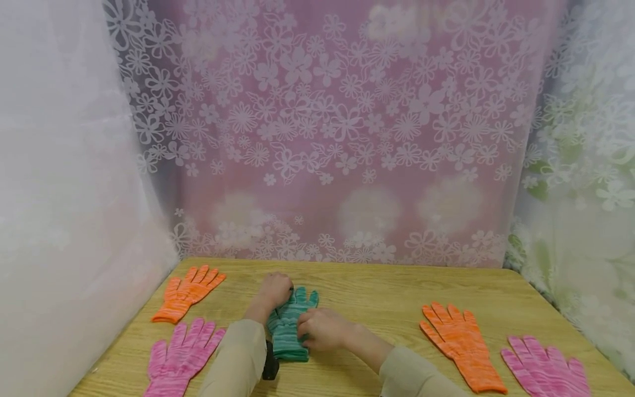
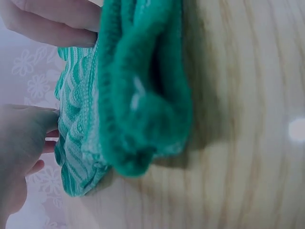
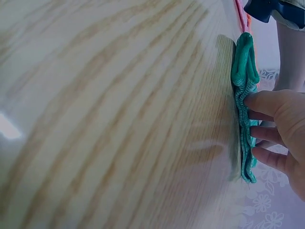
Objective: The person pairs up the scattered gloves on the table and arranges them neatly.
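A green striped knit glove (image 1: 290,331) lies on the wooden table, its cuff toward me and its fingers pointing away. My left hand (image 1: 276,289) is bent down over the far left side of the glove, near the glove's fingers. In the left wrist view its thumb (image 2: 45,117) meets the glove, while the grip of the other fingers is partly hidden. At the glove's right side, my right hand (image 1: 324,329) touches the fabric. The right wrist view shows this hand's spread, slightly bent fingers (image 3: 269,160) against the glove's upper face. The green cuff (image 2: 138,119) looks thick and folded.
On the left lie an orange glove (image 1: 186,295) and, nearer, a pink glove (image 1: 181,355). Another orange glove (image 1: 461,342) and pink glove (image 1: 545,366) lie on the right. Floral curtains (image 1: 347,138) stand behind and beside the table (image 1: 367,286).
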`<state>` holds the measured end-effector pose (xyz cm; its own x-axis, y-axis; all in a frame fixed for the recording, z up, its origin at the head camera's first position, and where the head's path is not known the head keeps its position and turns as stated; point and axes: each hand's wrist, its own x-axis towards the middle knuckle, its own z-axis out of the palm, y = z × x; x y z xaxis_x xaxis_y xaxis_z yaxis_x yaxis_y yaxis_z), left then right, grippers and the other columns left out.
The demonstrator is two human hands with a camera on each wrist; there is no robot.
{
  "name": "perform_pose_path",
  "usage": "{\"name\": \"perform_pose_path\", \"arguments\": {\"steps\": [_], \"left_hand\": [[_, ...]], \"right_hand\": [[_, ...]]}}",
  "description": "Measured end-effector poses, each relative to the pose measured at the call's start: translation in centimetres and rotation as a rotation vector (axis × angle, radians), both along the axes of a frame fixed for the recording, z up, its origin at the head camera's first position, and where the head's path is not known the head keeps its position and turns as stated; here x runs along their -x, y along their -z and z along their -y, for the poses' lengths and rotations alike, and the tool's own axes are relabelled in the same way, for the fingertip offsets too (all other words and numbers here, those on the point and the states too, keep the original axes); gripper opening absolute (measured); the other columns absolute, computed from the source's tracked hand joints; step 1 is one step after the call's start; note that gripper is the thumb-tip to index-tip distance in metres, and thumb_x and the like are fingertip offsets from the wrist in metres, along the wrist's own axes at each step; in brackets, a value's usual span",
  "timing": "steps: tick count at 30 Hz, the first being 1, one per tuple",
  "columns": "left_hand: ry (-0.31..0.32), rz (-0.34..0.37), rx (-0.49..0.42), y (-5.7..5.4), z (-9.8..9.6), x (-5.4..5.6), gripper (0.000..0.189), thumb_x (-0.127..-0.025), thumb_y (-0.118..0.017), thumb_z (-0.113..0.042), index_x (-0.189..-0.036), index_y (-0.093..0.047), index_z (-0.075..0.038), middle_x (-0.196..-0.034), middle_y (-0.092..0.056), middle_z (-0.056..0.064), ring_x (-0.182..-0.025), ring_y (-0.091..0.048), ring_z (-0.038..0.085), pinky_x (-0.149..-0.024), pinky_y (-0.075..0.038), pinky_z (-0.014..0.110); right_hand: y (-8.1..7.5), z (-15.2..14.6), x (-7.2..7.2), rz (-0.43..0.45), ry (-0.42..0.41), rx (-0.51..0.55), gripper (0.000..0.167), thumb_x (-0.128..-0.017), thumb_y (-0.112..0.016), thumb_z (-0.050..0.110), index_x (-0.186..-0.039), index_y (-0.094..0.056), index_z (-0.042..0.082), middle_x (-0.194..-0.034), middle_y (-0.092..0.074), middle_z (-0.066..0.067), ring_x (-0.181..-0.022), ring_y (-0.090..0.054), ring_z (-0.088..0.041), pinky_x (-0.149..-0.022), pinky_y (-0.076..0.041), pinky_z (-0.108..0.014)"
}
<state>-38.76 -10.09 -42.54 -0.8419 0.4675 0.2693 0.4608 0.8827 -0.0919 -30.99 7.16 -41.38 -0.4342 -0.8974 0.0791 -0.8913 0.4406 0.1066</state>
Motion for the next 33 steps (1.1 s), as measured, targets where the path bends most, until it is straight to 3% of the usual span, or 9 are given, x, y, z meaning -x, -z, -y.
{"name": "perform_pose_path", "arguments": {"steps": [6,14,19,27,33], "left_hand": [[-0.02,0.043,0.005,0.17,0.36,0.03,0.009,-0.088,-0.063,-0.018,-0.089,-0.071,-0.015,-0.088,-0.062,0.003,-0.093,-0.057,0.026,-0.091,-0.04,0.049],[0.068,-0.054,0.053,-0.33,0.78,0.03,0.015,-0.089,-0.059,-0.012,-0.081,-0.072,-0.015,-0.079,-0.063,-0.001,-0.08,-0.06,0.02,-0.081,-0.045,0.042],[0.112,0.026,0.07,-0.36,0.93,-0.17,0.014,-0.088,-0.06,-0.016,-0.083,-0.073,-0.019,-0.083,-0.067,-0.004,-0.08,-0.06,0.019,-0.082,-0.043,0.042],[0.058,0.035,0.097,-0.45,0.66,-0.45,0.01,-0.088,-0.062,-0.022,-0.085,-0.072,-0.019,-0.083,-0.065,-0.003,-0.084,-0.058,0.02,-0.083,-0.042,0.041],[0.08,0.016,0.057,-0.72,0.57,-0.63,0.014,-0.089,-0.06,-0.019,-0.078,-0.069,-0.018,-0.075,-0.062,-0.004,-0.079,-0.058,0.02,-0.081,-0.043,0.041]], "right_hand": [[0.15,0.01,0.01,-0.015,-0.001,0.013,0.009,-0.083,-0.07,0.022,-0.091,-0.072,0.02,-0.096,-0.062,0.009,-0.086,-0.056,-0.004,-0.076,-0.041,-0.013],[0.14,0.05,-0.1,-0.014,0.002,0.01,0.008,-0.083,-0.07,0.022,-0.09,-0.072,0.02,-0.096,-0.062,0.009,-0.087,-0.055,-0.004,-0.076,-0.041,-0.013],[-0.05,0.05,-0.19,-0.026,0.01,0.001,0.008,-0.083,-0.07,0.022,-0.091,-0.072,0.02,-0.096,-0.062,0.009,-0.087,-0.056,-0.004,-0.077,-0.041,-0.014],[0.07,-0.15,0.22,-0.009,0.012,0.004,0.009,-0.084,-0.069,0.021,-0.092,-0.072,0.02,-0.097,-0.062,0.009,-0.088,-0.056,-0.004,-0.077,-0.042,-0.014],[0.12,-0.38,0.42,0.009,0.004,0.013,0.01,-0.084,-0.069,0.022,-0.094,-0.071,0.019,-0.099,-0.062,0.008,-0.09,-0.056,-0.005,-0.078,-0.042,-0.015]]}}
